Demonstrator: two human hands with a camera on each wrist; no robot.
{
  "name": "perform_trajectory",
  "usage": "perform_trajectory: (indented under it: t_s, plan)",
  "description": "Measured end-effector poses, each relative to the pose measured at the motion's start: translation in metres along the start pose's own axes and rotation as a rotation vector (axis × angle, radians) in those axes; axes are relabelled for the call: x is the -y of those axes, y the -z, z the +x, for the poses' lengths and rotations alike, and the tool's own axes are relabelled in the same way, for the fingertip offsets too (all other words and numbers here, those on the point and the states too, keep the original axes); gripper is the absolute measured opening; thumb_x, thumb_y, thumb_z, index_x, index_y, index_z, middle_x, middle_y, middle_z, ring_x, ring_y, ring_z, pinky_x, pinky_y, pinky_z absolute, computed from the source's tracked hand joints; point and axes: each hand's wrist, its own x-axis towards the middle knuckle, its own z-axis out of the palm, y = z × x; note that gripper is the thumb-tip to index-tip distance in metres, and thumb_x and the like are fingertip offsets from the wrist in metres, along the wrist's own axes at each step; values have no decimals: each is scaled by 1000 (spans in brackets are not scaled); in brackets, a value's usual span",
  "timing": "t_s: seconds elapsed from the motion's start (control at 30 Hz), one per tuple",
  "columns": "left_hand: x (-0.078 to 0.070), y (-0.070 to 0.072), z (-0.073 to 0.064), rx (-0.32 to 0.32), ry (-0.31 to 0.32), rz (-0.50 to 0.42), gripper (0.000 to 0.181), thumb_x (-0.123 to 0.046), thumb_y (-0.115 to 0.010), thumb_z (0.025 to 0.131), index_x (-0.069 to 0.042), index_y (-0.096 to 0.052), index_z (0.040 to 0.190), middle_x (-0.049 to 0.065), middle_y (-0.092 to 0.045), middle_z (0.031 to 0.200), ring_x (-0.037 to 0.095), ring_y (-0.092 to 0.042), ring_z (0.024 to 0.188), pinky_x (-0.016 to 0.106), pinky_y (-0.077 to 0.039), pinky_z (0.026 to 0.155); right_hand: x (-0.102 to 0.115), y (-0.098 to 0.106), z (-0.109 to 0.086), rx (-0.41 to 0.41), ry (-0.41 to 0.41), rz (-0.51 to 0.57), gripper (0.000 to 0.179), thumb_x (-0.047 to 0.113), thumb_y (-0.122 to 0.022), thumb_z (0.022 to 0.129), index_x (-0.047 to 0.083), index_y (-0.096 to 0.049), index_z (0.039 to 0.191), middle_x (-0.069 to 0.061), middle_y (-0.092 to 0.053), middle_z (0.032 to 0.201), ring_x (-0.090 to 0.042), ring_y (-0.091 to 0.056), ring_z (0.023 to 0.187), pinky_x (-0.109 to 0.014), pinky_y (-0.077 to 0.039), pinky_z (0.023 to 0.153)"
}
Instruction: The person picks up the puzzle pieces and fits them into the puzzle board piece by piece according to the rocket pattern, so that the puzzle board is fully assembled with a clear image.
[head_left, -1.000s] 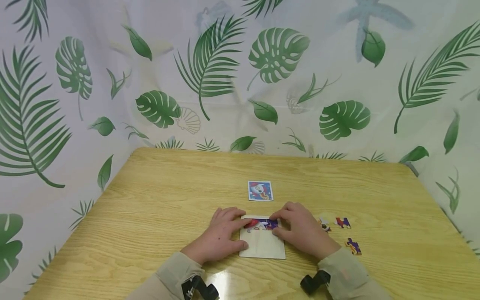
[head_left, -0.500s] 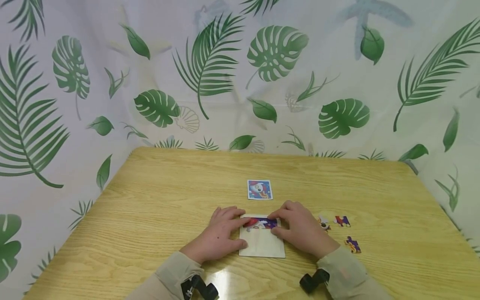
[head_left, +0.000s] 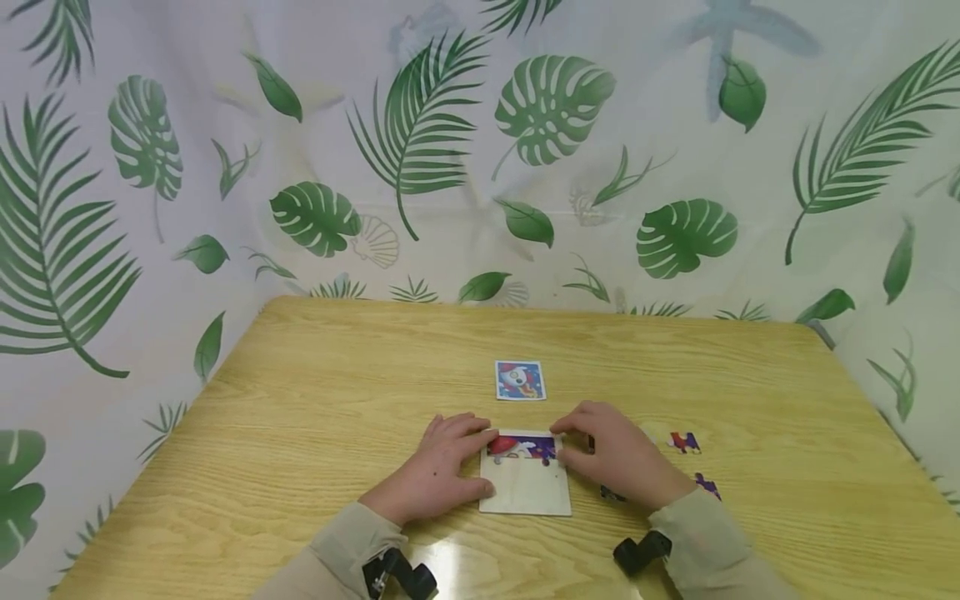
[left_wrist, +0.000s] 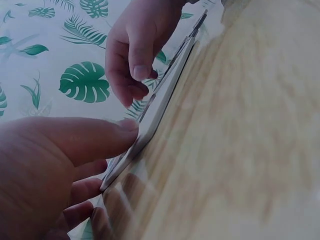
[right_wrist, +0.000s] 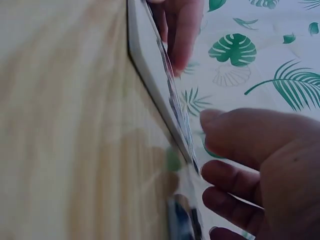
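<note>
I see the board [head_left: 523, 490] lying flat on the table [head_left: 337, 358] between the person's hands; a row [head_left: 525, 448] of joined red, white and purple puzzle pieces runs along its far side, with knobs jutting towards the person. On my head view the left hand [head_left: 442, 468] rests at the board's left side; its thumb lies on that edge, nearer the person, and its index tip reaches the row's left end; thumb and index are spread wide, and the left wrist view shows the thumb touching the edge while the other fingertips lie about the corner beyond.

The right hand [head_left: 618, 454] is at the far right corner; its fingers are bent, with a narrow gap between thumb and index; the right wrist view gives me the thumb off the board and the index tip just beside the corner, though I cannot tell whether that tip touches; a dark patch shows through the hand's gap, too small for me to make out.

Right of this hand I have a red piece [head_left: 684, 442] and, nearer the person, a purple piece [head_left: 707, 485], partly hidden by the wrist; a dark piece [head_left: 611, 494] peeks from under the palm; a picture card [head_left: 520, 381] lies beyond the board, apart from it.
</note>
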Motion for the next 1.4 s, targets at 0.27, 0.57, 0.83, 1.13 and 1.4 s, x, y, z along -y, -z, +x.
perform_trajectory:
  t_s: [0.27,0.57,0.83,1.13,1.4]
  plan:
    - [1,0,2,28,-5,26,79,-43,-75,85,-14,-47,153,5,-35,161,26,-22,151,51,-2,122,-25,23,-15,-79,-8,-24,28,28,-76,92,19,-73,118,3,-64,116,-28,-57,113,-54,-48,96]
    - [3,2,2,77,13,8,79,-45,-74,87,-17,-45,155,-2,-31,163,20,-18,153,45,0,123,-47,31,-27,-5,-69,-37,36,36,-75,91,21,-71,123,-2,-59,127,-32,-52,122,-60,-44,101]
    - [5,3,-1,83,-24,15,81,-47,-76,86,-17,-45,155,1,-30,164,23,-17,153,47,-1,123,-47,36,-29,65,-51,-17,40,43,-76,89,21,-72,122,-6,-56,133,-35,-51,124,-60,-46,99]
    - [8,7,-3,107,-47,29,84,-48,-76,85,-19,-42,156,1,-26,165,22,-13,154,48,1,123,-47,32,-26,35,-54,-40,34,38,-78,89,20,-73,117,-8,-57,132,-36,-52,122,-61,-45,99]
    - [8,6,-3,101,-38,77,85,-49,-74,85,-20,-40,157,0,-26,166,22,-13,154,53,2,122,-46,29,-23,6,-38,-65,28,34,-79,88,20,-74,113,-8,-58,130,-36,-53,121,-60,-45,100]
